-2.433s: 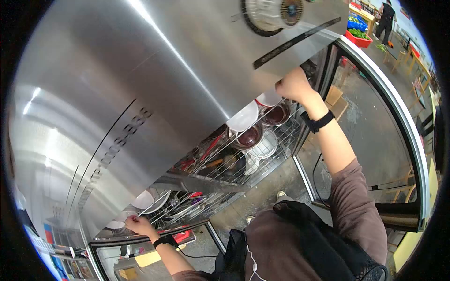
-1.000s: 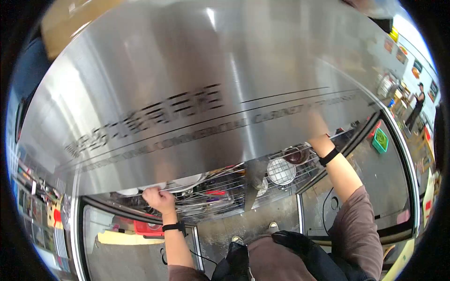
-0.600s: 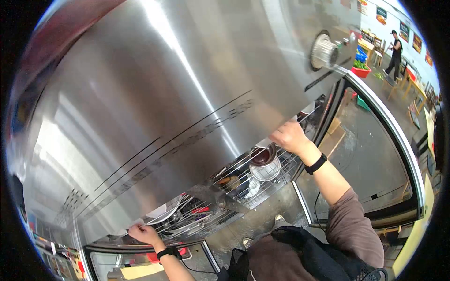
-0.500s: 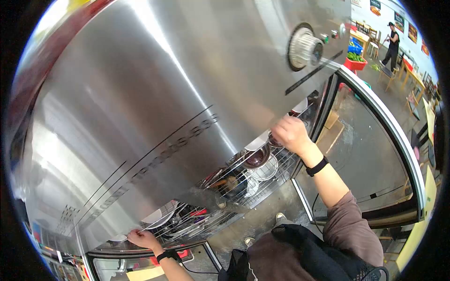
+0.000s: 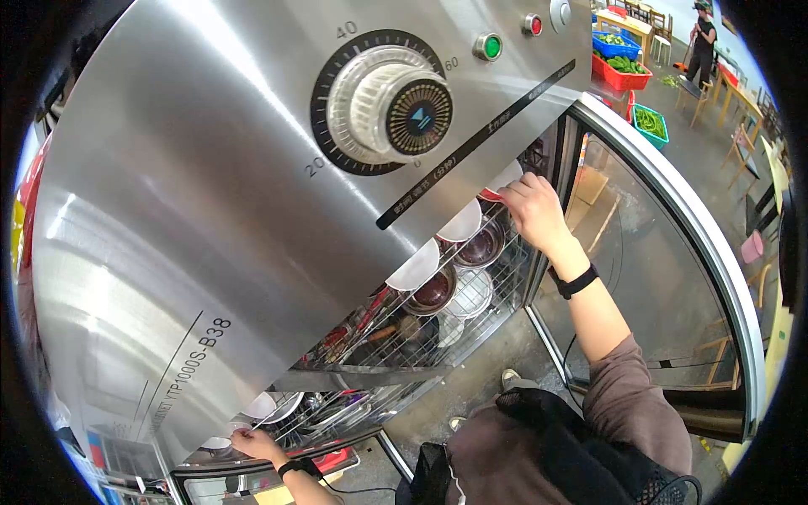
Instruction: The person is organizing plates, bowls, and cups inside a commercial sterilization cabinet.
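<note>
At the upper right shelf of the steel cabinet (image 5: 210,244), my right hand (image 5: 532,206) is closed with its fingertips on the rim of a red-and-white bowl (image 5: 497,192). Far to the left, my left hand (image 5: 257,443) has curled fingers at the edge of a small white bowl (image 5: 216,443); the cabinet front partly covers that bowl. White bowls (image 5: 414,268) stand along the wire shelf (image 5: 396,332). Dark brown bowls (image 5: 433,290) and a clear, ridged dish (image 5: 471,295) lie among them.
The cabinet carries a large timer dial (image 5: 417,118) and a green button (image 5: 487,47). An open glass door (image 5: 656,278) stands on the right, another (image 5: 345,461) at lower left. Vegetable baskets (image 5: 621,71) and a person (image 5: 701,42) are farther back.
My view has shifted toward the right of the cabinet, so the dial looks larger. My right hand has moved farther along the shelf to the red-and-white bowl. My left hand stays near the white bowl.
</note>
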